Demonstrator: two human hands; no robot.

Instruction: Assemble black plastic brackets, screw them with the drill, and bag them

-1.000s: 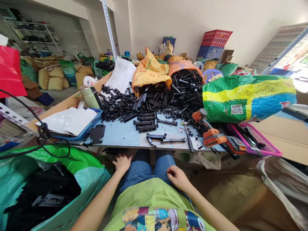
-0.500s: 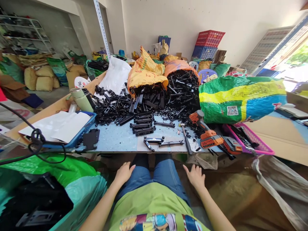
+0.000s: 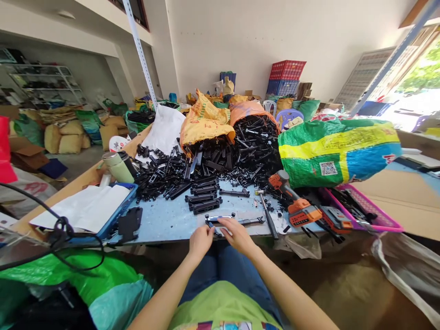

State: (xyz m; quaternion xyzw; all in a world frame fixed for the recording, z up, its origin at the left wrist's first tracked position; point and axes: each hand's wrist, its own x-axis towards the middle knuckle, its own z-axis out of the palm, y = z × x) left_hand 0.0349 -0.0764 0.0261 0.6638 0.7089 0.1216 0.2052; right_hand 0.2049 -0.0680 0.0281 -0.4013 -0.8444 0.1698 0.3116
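Observation:
Both hands meet at the near edge of the blue table [image 3: 165, 220]. My left hand [image 3: 201, 240] has its fingers curled against a black plastic bracket [image 3: 220, 218] lying there. My right hand [image 3: 237, 234] lies over the same bracket, fingers stretched forward and touching it. A second thin black piece [image 3: 252, 220] lies just to the right. Behind them sits a small stack of black brackets [image 3: 203, 197], and farther back a big heap of black plastic parts [image 3: 220, 156] spills from orange sacks [image 3: 206, 121].
A hammer [image 3: 268, 215] and an orange cordless drill [image 3: 297, 204] lie right of the hands. A blue tray with white sheets [image 3: 87, 213] and a green flask [image 3: 117, 166] stand left. A green-yellow sack [image 3: 338, 149], a pink tray [image 3: 364, 208] and a green bag [image 3: 68, 284] surround the seat.
Both hands rose from my lap and thighs to the table's near edge and came together on the black bracket. The camera tilted upward.

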